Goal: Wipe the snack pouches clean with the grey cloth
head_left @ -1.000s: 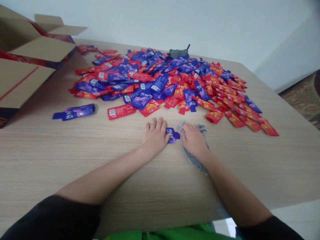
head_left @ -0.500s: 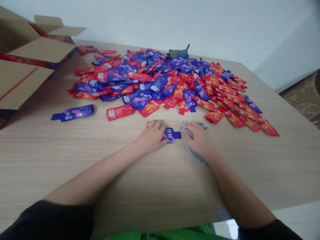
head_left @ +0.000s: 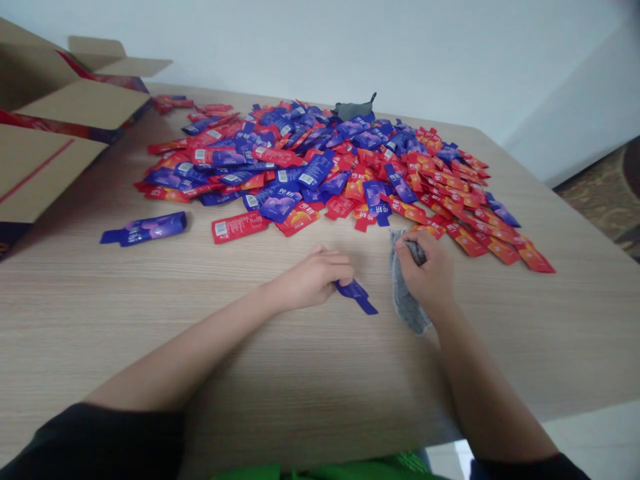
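Observation:
Between the fingers of my left hand (head_left: 320, 277) is a blue sachet (head_left: 356, 293), tilted with its narrow tab pointing down to the right; the hand covers its other end. My right hand (head_left: 429, 270) is closed around a grey cloth (head_left: 407, 297), which hangs down beside the palm, a short gap to the right of the sachet. Beyond both hands lies a wide pile of blue and red sachets (head_left: 315, 170). A red sachet (head_left: 240, 227) and another blue sachet (head_left: 144, 229) lie apart from it on the left.
An open cardboard box (head_left: 45, 157) with its flaps spread stands at the left of the wooden table (head_left: 240, 387). Behind the pile sits a small dark grey pouch (head_left: 354, 110) with a loop. A pale wall (head_left: 320, 47) rises at the back edge.
My left hand has picked the blue sachet up from lying flat and turned it, tab now downward. My right hand has moved right and lifted with the cloth.

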Action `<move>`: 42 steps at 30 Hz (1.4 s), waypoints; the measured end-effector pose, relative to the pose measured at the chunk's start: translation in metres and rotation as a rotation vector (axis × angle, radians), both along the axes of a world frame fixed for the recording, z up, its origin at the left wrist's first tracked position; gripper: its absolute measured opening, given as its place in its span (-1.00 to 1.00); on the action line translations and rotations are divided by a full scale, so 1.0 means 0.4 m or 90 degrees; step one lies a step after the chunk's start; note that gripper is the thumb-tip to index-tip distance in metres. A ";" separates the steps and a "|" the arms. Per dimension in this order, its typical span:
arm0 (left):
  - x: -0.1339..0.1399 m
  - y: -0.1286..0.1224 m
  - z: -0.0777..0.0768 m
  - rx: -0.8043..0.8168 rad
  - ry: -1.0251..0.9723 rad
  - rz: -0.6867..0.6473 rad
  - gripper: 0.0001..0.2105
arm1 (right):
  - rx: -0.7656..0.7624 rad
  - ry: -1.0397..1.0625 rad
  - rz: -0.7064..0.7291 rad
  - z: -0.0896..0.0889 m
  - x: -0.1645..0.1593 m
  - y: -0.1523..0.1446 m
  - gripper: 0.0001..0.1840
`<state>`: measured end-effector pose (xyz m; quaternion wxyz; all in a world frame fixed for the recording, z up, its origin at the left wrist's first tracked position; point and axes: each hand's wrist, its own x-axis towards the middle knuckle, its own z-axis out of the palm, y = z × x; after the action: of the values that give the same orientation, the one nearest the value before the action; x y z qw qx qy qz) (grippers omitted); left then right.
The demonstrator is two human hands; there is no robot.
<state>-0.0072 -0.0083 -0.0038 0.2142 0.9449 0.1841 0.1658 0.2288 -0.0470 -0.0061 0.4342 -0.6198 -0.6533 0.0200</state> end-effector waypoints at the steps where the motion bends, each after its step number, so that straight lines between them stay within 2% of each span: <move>1: 0.005 -0.005 -0.007 -0.015 0.004 -0.011 -0.78 | -0.004 0.001 -0.003 0.003 0.005 0.000 -0.89; 6: 0.014 -0.004 -0.043 -0.029 0.025 -0.019 -0.71 | -0.074 0.003 0.033 0.014 0.012 -0.007 -0.87; 11: -0.006 0.024 -0.064 0.050 0.083 0.053 -0.59 | -0.284 -0.028 0.227 0.019 -0.028 -0.035 -0.81; 14: -0.010 0.024 -0.071 0.085 0.125 0.096 -0.55 | -0.328 -0.022 0.272 -0.001 -0.063 -0.045 -0.78; 18: 0.002 -0.003 -0.070 0.160 0.174 0.220 -0.57 | -0.283 -0.032 0.250 -0.038 -0.079 -0.036 -0.60; 22: 0.017 -0.038 -0.046 0.203 0.274 0.371 -0.47 | -0.237 -0.080 0.205 -0.056 -0.053 -0.014 -0.64; 25: 0.029 -0.063 -0.032 0.182 0.327 0.411 -0.36 | -0.192 -0.085 0.124 -0.062 -0.029 0.001 -0.65; 28: 0.042 -0.084 -0.035 0.164 0.339 0.419 -0.34 | -0.161 -0.078 0.069 -0.069 -0.017 0.012 -0.68; 32: 0.053 -0.109 -0.048 0.167 0.332 0.402 -0.37 | -0.165 -0.079 0.057 -0.071 -0.017 0.018 -0.67; 35: 0.053 -0.126 -0.037 0.145 0.324 0.409 -0.32 | -0.173 -0.078 0.032 -0.065 -0.013 0.018 -0.64; 37: 0.051 -0.134 -0.021 0.078 0.328 0.403 -0.29 | -0.163 -0.072 0.022 -0.058 -0.005 0.017 -0.64; 40: 0.051 -0.139 -0.004 -0.016 0.308 0.336 -0.45 | -0.134 -0.053 0.024 -0.051 0.008 0.019 -0.66; 42: 0.055 -0.143 -0.007 0.009 0.275 0.287 -0.59 | -0.121 -0.046 0.021 -0.049 0.013 0.021 -0.68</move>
<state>0.0147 -0.0657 -0.0066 0.1212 0.8949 0.4294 0.0058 0.2339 -0.0387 -0.0258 0.3492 -0.6479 -0.6737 0.0669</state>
